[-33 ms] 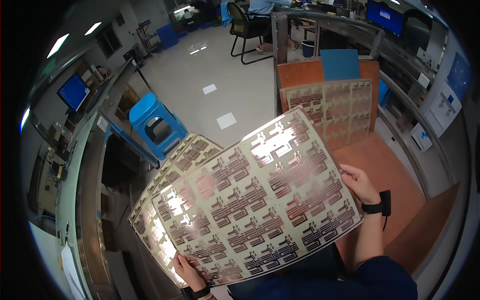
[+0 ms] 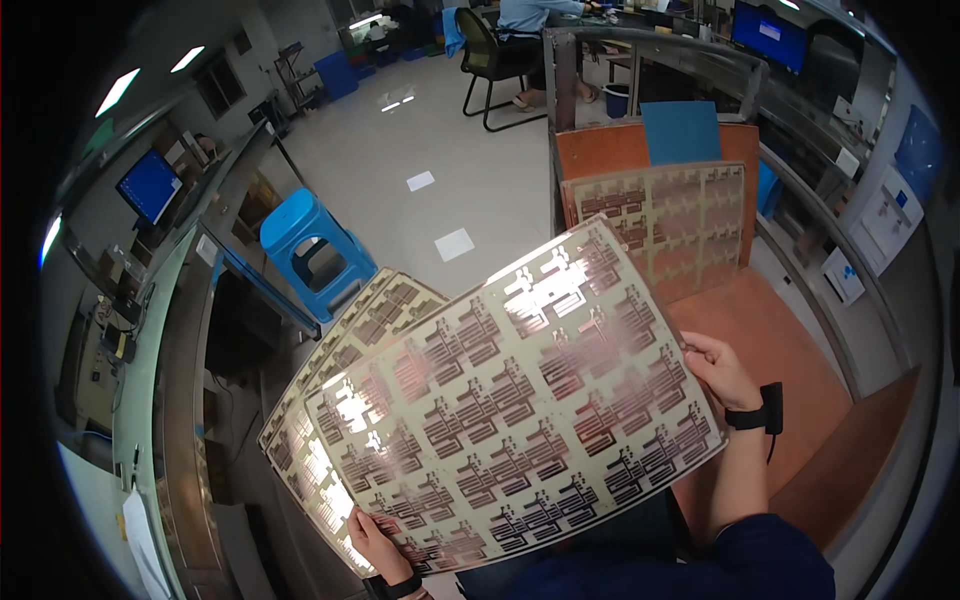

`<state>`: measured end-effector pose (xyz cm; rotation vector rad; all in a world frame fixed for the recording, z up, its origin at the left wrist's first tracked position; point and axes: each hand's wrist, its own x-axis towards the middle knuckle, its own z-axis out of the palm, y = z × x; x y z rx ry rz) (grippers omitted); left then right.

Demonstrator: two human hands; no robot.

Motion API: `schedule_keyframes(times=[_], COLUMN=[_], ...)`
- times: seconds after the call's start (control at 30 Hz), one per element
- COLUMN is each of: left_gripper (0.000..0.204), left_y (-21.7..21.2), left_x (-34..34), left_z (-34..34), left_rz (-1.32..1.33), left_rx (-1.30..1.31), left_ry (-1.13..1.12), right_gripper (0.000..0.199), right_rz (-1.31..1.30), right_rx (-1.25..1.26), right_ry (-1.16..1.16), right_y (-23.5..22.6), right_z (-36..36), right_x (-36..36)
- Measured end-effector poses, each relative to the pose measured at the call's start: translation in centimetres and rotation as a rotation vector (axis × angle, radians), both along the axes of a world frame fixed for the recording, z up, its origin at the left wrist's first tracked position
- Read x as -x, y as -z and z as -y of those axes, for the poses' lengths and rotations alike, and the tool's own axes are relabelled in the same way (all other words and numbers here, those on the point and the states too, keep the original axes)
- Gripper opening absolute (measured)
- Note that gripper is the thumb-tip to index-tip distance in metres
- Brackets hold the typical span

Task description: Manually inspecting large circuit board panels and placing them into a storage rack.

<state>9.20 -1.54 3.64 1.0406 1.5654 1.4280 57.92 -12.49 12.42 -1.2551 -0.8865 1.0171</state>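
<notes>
A large pale-green circuit board panel [image 2: 480,430] with rows of copper-coloured patterns lies tilted across my hands, its upper side glaring with reflected light. My right hand [image 2: 722,372] grips its right edge, thumb on top and the other fingers mostly hidden. At the lower left edge, my left hand [image 2: 376,545] is closed on the panel with the thumb over its face; its fingers underneath are hidden. Beneath the left part sticks out a second, similar panel [image 2: 385,305], turned at an angle. Whether my left hand also grips that one, I cannot tell.
At the right stands a metal-framed rack [image 2: 655,38] with orange-brown boards [image 2: 770,330], another patterned panel [image 2: 700,215] and a blue sheet [image 2: 680,132]. A blue stool [image 2: 310,245] is ahead left, beside a long workbench [image 2: 150,400]. A person [image 2: 525,15] sits farther off near a chair [image 2: 485,60].
</notes>
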Motion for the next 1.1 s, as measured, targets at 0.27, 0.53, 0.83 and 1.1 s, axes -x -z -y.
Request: schedule_keyframes(times=[0.27,0.53,0.83,1.1], left_gripper=[0.022,0.020,0.027,0.033], left_y=[0.1,-1.3,-4.4,-12.0], left_x=[0.4,-0.8,0.5,-1.7], left_z=[-0.4,-0.4,1.3,1.7], left_rz=[0.087,0.087,0.252,0.347], left_rx=[-0.026,-0.033,0.129,-0.006], left_ry=[0.013,0.028,0.044,0.057], right_gripper=[0.036,0.035,0.034,0.033], right_rz=[0.010,-0.023,0.005,-0.147], right_rx=[-0.029,-0.075,-0.072,-0.095], right_ry=[-0.013,-0.046,-0.075,-0.069], right_y=[-0.4,-0.2,1.0,1.0], right_z=[0.1,0.4,0.0,-0.3], right_x=[-0.2,-0.4,-0.8,-0.5])
